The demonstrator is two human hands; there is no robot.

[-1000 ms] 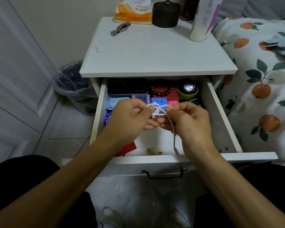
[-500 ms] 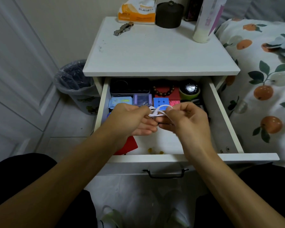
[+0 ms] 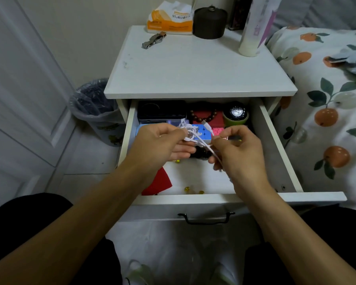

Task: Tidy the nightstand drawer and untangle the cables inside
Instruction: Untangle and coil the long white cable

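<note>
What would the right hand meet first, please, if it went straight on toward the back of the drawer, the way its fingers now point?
Probably the pink cube just beyond the right hand, which pinches the white cable; depth is unclear, so it might pass above it.

Both forearms extended, left hand [image 3: 158, 145] and right hand [image 3: 236, 153] close together, fingers curled.

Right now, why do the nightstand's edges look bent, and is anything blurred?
Head view: the wide-angle lens bows the white nightstand top and open drawer outward; light is dim and even; the thin white cable between left hand and right hand looks soft.
</note>
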